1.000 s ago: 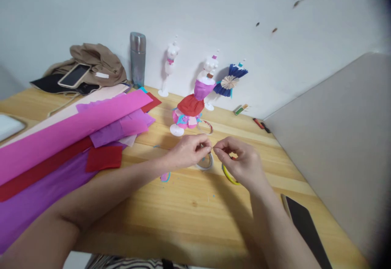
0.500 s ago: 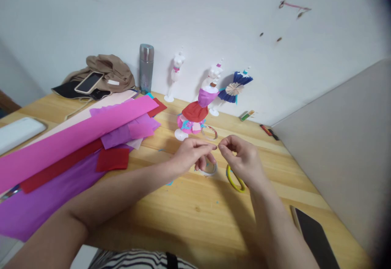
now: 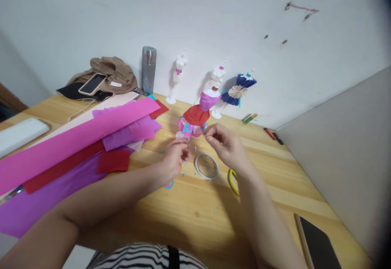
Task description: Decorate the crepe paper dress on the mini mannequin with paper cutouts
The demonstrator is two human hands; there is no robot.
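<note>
My left hand (image 3: 176, 155) is closed, its fingers curled just in front of the pale round base (image 3: 182, 135) of a small dress form. A faint, clear curved edge (image 3: 192, 149) shows by its fingertips; whether they hold it I cannot make out. My right hand (image 3: 224, 143) pinches thumb and forefinger together right of the skirt; anything between them is too small to tell. The dress form wears a purple top (image 3: 210, 100), a red skirt (image 3: 196, 115) and a pink and blue hem (image 3: 187, 129). Between my hands a white tape roll (image 3: 196, 167) lies flat.
Yellow-handled scissors (image 3: 232, 181) lie partly under my right wrist. Pink crepe paper (image 3: 79, 138) and other coloured sheets spread across the left. Behind stand a flask (image 3: 149, 71), a bare white dress form (image 3: 179, 73) and a blue paper dress (image 3: 240, 90). A dark tablet (image 3: 317, 240) lies front right.
My hands have drawn apart: the left moved left and toward the dress form's base, the right up and left toward the skirt. The white tape roll is now uncovered.
</note>
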